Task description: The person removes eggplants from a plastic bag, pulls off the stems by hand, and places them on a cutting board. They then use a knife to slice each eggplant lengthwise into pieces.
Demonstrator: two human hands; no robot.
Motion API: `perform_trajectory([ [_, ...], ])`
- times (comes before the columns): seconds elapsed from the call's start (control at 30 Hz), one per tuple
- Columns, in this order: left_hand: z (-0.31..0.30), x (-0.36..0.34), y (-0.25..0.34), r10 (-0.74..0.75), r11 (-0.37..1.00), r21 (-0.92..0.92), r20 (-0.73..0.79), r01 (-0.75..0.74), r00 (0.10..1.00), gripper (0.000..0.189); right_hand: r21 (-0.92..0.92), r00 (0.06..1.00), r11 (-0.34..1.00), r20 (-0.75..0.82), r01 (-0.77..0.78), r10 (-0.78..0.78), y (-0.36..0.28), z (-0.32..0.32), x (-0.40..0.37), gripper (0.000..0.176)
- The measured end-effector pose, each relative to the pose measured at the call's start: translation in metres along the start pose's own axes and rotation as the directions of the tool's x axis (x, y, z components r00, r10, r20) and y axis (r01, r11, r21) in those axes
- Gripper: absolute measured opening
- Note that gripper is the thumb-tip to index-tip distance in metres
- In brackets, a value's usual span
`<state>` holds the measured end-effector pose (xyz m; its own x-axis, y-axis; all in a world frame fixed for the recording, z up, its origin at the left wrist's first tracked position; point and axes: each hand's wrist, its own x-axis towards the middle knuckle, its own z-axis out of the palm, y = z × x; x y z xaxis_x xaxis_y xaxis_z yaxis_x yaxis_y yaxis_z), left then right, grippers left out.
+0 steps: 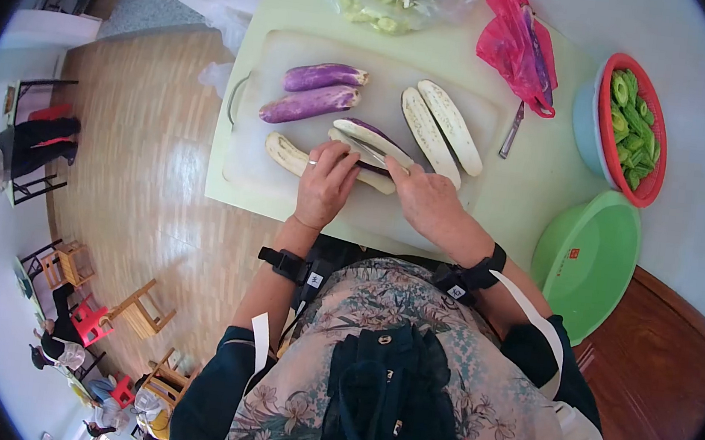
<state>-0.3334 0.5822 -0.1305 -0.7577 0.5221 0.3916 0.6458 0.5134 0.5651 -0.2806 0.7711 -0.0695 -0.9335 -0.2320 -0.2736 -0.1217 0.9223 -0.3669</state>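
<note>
My right hand (pixel 432 198) is closed around the handle of a knife, its blade (pixel 368 149) lying along a split eggplant half (pixel 378 141). Curled over the eggplant beside the blade is my left hand (pixel 327 185), its fingers pressing on it. Another eggplant half (pixel 287 155), pale side up, runs under my left hand, partly hidden by it. Two purple-skinned pieces (pixel 309 104) lie at the upper left of the white cutting board (pixel 248 153). To the right rest two long halves, cut faces up (pixel 444 126).
Behind the board are a clear bag of green vegetables (pixel 383 8) and a pink bag (pixel 508 43). A peeler-like tool (pixel 512 132) lies nearby. At right stand a red basket (pixel 658 158) of cut greens and a green basin (pixel 584 262). Other people sit and stand far left.
</note>
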Motion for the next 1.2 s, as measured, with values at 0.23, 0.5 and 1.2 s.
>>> perform_trajectory([
  [0.23,-0.004,0.003,-0.001,0.018,1.000,0.005,0.036,-0.018,0.999,0.031,-0.002,0.997,0.998,0.050,-0.059,0.059,0.009,-0.006,-0.009,0.040],
  [0.5,-0.003,0.004,0.001,0.020,1.000,0.008,0.032,-0.020,0.999,0.029,0.157,0.982,0.970,0.046,-0.187,0.182,0.021,-0.004,-0.043,0.040],
  [1.2,0.000,0.006,0.002,0.005,1.000,0.010,0.012,-0.005,1.000,0.029,0.077,0.998,0.997,-0.061,0.028,-0.023,0.009,0.007,-0.001,0.041],
])
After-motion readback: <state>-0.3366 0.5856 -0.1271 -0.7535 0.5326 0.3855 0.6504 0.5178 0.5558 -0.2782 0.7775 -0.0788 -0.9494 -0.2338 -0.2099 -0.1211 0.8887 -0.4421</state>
